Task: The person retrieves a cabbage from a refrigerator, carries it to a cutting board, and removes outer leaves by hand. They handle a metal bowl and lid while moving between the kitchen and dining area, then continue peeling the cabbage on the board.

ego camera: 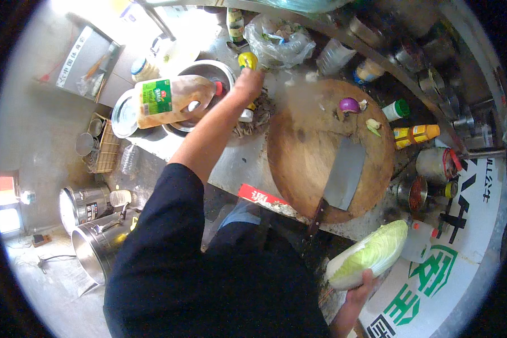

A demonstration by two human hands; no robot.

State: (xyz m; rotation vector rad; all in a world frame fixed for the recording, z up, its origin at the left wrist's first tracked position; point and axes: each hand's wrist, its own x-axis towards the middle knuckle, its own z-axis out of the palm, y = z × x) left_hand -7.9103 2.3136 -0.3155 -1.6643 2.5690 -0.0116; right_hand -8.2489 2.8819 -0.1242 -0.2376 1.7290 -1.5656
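My left hand [250, 83] is closed around a small yellow-ended container [247, 61], most of it hidden by the fingers. Just below that hand, a white container end [246, 115] shows; I cannot tell whether it is the same item. A halved Chinese cabbage [369, 255] rests in my right hand [360, 290], off the counter's front edge. On the round wooden chopping board [298, 169] lies a cleaver [345, 175], its dark handle jutting over the edge toward me. Also on the board are a purple onion [349, 105] and a pale vegetable piece [373, 125].
A large plastic jug [173, 101] with a red cap lies across a metal bowl [224, 69]. Behind my left hand is a plastic bag [279, 42] of scraps. Seasoning containers and a jar [437, 164] line the right side. Metal pots [95, 249] stand at lower left.
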